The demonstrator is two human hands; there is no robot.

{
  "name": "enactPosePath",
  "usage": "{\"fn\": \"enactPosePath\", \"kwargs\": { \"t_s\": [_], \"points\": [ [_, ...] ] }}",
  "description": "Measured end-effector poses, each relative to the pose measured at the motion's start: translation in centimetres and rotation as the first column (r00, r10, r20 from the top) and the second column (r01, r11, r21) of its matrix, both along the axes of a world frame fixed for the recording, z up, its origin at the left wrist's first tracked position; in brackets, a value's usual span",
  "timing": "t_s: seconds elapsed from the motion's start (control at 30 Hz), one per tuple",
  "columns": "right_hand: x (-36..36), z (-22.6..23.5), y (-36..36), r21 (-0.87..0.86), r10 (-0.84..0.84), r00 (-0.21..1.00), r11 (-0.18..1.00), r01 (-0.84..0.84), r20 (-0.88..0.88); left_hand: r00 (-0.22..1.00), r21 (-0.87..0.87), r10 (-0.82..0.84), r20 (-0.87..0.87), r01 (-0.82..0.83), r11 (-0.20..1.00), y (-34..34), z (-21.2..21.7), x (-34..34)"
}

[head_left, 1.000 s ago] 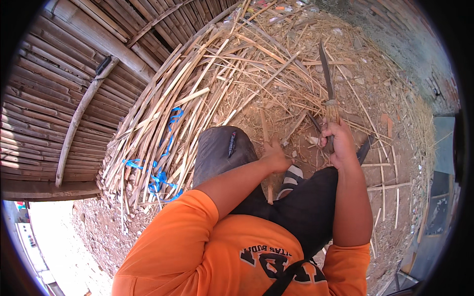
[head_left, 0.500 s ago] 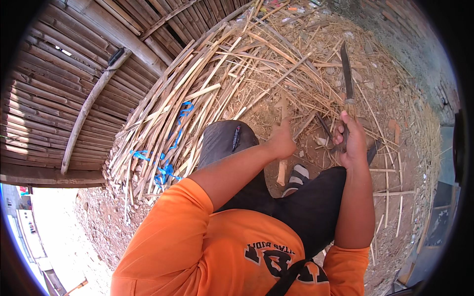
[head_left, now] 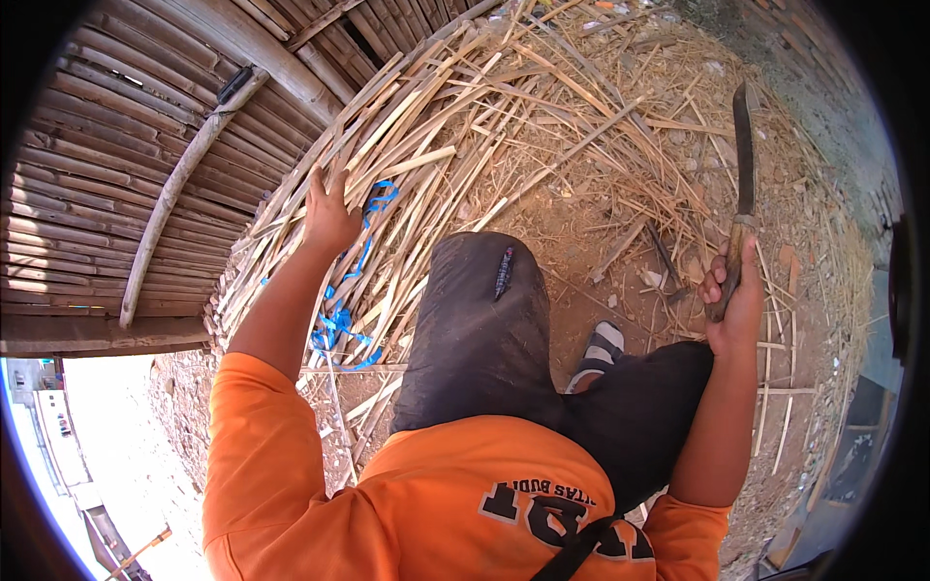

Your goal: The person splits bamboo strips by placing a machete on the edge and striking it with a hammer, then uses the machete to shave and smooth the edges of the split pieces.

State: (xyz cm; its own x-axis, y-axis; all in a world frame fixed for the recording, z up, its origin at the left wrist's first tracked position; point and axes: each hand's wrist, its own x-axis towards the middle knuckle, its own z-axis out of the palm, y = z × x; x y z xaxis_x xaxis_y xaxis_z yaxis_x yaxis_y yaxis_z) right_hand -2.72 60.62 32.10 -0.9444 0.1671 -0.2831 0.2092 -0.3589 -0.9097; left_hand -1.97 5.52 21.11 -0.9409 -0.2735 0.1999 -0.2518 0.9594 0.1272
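My right hand (head_left: 736, 295) grips the wooden handle of a machete (head_left: 744, 155), its long dark blade pointing up and away from me. On the left, my left hand (head_left: 331, 215) reaches over a heap of split bamboo strips (head_left: 426, 165), its fingers spread apart and nothing visible in them. Whether the fingertips touch the strips I cannot tell. Blue plastic ribbon (head_left: 337, 329) lies tangled among the strips, close to that hand.
A slatted bamboo wall (head_left: 107, 184) with a curved pole (head_left: 179, 194) rises along the left. Rough masonry (head_left: 823, 87) borders the far right. Thin strips (head_left: 790, 391) lie crossed on the dirt at right. My sandalled foot (head_left: 601, 351) rests between them and my raised knee (head_left: 480, 281).
My left hand has moved from the middle to the strip heap on the left and no longer holds the short pale wooden piece. My right hand and the machete have shifted right.
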Motion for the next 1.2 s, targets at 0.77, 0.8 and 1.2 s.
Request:
{"fn": "enactPosePath", "kwargs": {
  "t_s": [0.77, 0.8, 1.2],
  "points": [
    [-2.8, -2.4, -4.2, 0.216, 0.116, 0.989, 0.967, -0.134, 0.091, 0.673, 0.031, 0.283, 0.683, -0.415, 0.909, 2.5, -25.6, 10.7],
    [-2.8, -2.4, -4.4, 0.218, 0.112, 0.99, 0.967, -0.129, 0.086, 0.707, 0.023, 0.275, 0.651, -0.381, 0.924, 1.4, -25.6, 10.6],
    [-2.6, -2.3, -4.5, 0.251, 0.123, 0.988, 0.958, -0.143, 0.091, 0.882, 0.468, 0.101, 0.46, -0.337, 0.817, -7.8, -22.8, 10.1]
  ]
}}
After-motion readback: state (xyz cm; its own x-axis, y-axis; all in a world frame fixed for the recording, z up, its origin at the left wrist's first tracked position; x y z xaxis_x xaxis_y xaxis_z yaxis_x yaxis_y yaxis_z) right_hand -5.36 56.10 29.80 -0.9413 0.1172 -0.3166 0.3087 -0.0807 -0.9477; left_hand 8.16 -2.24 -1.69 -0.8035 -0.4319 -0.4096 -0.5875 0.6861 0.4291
